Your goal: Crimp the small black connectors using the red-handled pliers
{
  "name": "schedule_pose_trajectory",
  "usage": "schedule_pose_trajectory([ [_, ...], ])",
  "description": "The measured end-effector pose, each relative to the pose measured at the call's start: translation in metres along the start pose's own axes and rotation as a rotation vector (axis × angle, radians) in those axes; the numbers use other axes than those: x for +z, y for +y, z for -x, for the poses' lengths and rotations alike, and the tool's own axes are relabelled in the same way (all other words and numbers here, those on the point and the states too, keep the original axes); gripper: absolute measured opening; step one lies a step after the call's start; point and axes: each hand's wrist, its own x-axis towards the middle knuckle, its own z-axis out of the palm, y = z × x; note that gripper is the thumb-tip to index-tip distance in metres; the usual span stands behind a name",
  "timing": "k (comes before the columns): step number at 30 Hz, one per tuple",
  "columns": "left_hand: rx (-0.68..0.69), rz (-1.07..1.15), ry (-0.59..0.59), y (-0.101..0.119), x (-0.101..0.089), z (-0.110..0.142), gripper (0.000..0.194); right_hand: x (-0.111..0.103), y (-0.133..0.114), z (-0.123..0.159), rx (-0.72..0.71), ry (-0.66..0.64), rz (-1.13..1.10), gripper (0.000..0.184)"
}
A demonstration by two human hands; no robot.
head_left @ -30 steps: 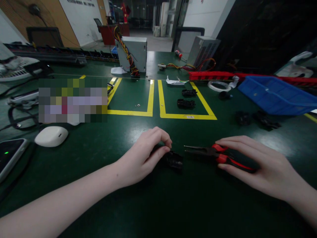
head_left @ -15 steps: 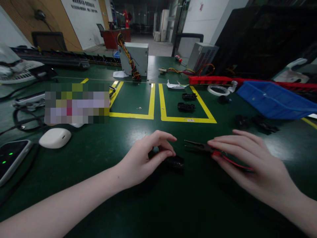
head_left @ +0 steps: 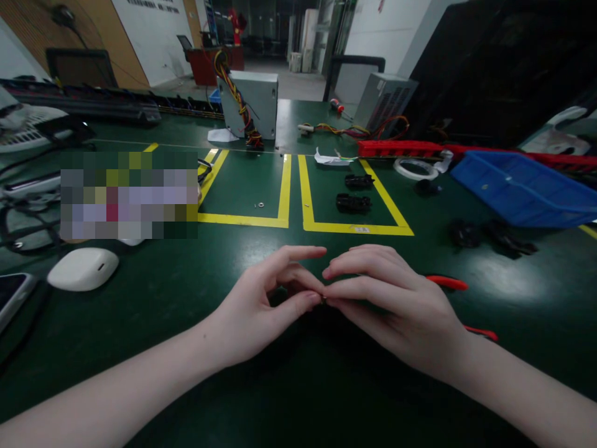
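The left hand (head_left: 263, 306) and right hand (head_left: 405, 306) pinched a tiny brassy piece (head_left: 323, 300), seemingly adjusting it; next likely called for steadiness.

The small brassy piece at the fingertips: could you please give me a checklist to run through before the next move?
1. Small brassy piece at the fingertips: ok, a bit of it shows where the left hand and right hand meet.
2. Piece in plain sight: not ok, the fingertips hide most of it.
3. Which hand bears the grip: cannot tell.
4. Pliers out of the fingers: ok, their red handles show beside the right hand, on its outer side.
5. Pliers' tips away from the fingers: cannot tell, the right hand hides them.
6. Small ring inside the left yellow tape frame: ok.
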Motion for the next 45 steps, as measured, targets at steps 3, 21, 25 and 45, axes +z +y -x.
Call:
schedule_pose_trajectory([
  [3, -0.029, 0.0, -0.02, 0.0, 0.001, 0.0, 0.041, 0.001, 0.001, 0.004, 0.018, -0.015, -0.033, 0.014],
  [21, -0.152, -0.001, 0.03, 0.003, 0.006, -0.001, 0.037, 0.007, -0.004, 0.011, 0.006, 0.061, -0.011, 0.016],
  [25, -0.147, -0.089, 0.006, 0.002, 0.009, 0.001, 0.033, 0.008, -0.003, 0.014, 0.008, 0.049, -0.071, 0.014],
  [45, 0.027, -0.713, -0.272, 0.002, -0.009, -0.004, 0.012, 0.007, 0.013, 0.02, 0.127, -0.253, -0.235, 0.012],
])
